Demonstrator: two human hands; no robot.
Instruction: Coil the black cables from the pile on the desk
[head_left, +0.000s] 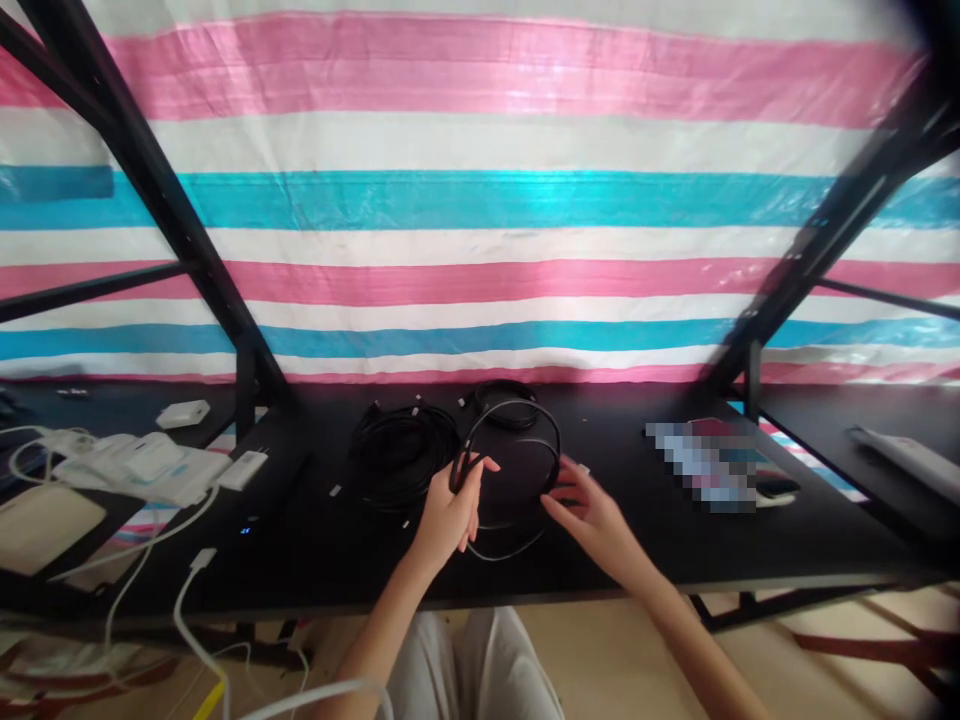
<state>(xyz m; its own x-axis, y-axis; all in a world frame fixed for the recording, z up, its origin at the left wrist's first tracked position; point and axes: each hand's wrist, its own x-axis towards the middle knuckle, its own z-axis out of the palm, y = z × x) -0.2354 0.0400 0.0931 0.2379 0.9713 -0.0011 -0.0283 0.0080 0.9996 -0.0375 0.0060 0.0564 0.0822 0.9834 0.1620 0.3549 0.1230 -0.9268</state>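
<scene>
Between my hands, above the black table, is a looped black cable (558, 440). My left hand (453, 508) is closed around the left side of the loop, where several strands run together. On the opposite side, my right hand (589, 512) has its thumb and fingers closed about the cable; the fingertips are slightly blurred. A thin lower strand hangs below the loop between the hands. Left of it on the table lies a large coil of black cable (401, 450). Behind the loop rests a smaller coil of black cable (495, 393), partly covered by it.
White chargers and cables (150, 465) crowd the left side, with a white plug adapter (244, 470) beside them. A partly pixelated pile (705, 468) lies at right. Black metal frame legs (217, 290) rise on both sides before a striped sheet (480, 200).
</scene>
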